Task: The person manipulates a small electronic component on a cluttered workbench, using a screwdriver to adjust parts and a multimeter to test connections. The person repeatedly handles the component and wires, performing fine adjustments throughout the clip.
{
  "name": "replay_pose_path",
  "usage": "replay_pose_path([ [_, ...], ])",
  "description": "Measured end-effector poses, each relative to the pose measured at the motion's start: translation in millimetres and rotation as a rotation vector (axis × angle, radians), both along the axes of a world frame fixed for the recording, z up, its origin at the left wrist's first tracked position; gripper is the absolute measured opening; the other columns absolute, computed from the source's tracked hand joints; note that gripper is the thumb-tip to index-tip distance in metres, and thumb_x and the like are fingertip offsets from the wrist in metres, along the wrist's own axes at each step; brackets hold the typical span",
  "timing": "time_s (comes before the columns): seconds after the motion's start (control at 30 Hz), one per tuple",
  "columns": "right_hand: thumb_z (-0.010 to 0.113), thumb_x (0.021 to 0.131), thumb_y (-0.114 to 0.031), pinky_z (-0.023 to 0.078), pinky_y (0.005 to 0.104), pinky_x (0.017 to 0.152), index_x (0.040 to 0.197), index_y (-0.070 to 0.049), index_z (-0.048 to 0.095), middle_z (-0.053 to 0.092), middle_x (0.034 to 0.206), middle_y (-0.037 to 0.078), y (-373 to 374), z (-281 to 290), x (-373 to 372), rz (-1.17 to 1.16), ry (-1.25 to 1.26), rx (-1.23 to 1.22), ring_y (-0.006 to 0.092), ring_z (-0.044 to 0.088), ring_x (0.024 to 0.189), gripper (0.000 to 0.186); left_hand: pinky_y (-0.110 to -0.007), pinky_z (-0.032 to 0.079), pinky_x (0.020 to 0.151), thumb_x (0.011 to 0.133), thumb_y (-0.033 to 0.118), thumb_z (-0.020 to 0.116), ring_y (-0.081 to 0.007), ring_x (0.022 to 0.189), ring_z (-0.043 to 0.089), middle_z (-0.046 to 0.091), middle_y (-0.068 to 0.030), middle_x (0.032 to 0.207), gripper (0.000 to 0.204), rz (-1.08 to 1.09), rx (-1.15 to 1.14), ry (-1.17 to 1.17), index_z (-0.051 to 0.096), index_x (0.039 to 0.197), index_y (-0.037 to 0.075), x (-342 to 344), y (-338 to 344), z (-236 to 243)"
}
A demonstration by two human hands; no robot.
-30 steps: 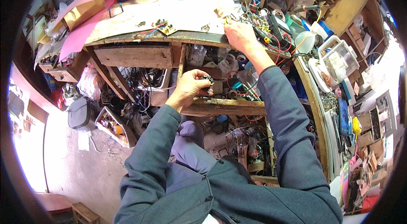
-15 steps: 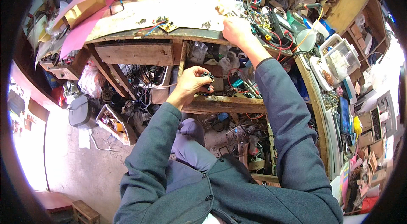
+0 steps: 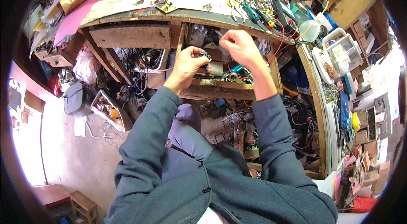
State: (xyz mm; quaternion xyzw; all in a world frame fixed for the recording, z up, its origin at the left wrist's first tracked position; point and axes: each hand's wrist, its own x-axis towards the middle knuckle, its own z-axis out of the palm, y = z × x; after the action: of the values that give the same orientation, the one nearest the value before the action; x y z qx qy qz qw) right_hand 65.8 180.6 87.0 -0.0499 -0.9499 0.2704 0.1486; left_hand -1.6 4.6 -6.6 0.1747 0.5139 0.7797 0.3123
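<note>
Small black component (image 3: pixel 204 57) sits pinched in the left hand (image 3: pixel 186 64), held up in front of the open wooden drawer (image 3: pixel 220 90) under the counter (image 3: pixel 186 12); the grip of that hand is closed around it. The right hand (image 3: pixel 238 47) hovers just beside it with thumb and forefinger drawn together, seemingly on a thin lead or wire too fine to make out, so I cannot tell whether it holds anything. Judging by this, the part is already picked out and the fiddling between the two hands is under way, with nothing yet set down or put back. That drawer is crammed with loose parts, red wire and a teal-handled tool. On the counter's right stands a clear plastic box (image 3: pixel 345 52) holding pale items, with a white round dish (image 3: pixel 325 65) of brownish bits beside it. Down on the floor to the left, an open tray (image 3: pixel 108 109) carries small mixed odds and ends.
</note>
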Motion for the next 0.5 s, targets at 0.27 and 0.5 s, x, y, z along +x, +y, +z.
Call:
replay_pose_path([
  [0.27, 0.067, 0.083, -0.020, 0.052, 0.0363, 0.069, 0.088, 0.003, 0.070, 0.069, 0.078, 0.019, -27.0, -58.2, 21.7, -0.147, -0.002, -0.331, 0.0246, 0.069, 0.074, 0.024, -0.032, 0.061, 0.066, 0.088, 0.001, 0.066, -0.0184, 0.074, 0.068, 0.066, -0.0098, 0.092, 0.025, 0.063, -0.002, 0.021, 0.055, 0.110, -0.002, 3.3, -0.3, 4.2],
  [0.5, 0.067, 0.083, -0.021, 0.052, 0.0399, 0.067, 0.086, 0.004, 0.069, 0.068, 0.075, 0.022, -38.4, -65.2, 17.7, -0.193, 0.069, -0.328, 0.0297, 0.069, 0.072, 0.026, -0.031, 0.061, 0.066, 0.084, -0.002, 0.067, -0.0172, 0.078, 0.067, 0.064, -0.0097, 0.094, 0.027, 0.127, -0.008, 0.060, 0.056, 0.109, -0.003, 5.0, 2.5, 1.1],
])
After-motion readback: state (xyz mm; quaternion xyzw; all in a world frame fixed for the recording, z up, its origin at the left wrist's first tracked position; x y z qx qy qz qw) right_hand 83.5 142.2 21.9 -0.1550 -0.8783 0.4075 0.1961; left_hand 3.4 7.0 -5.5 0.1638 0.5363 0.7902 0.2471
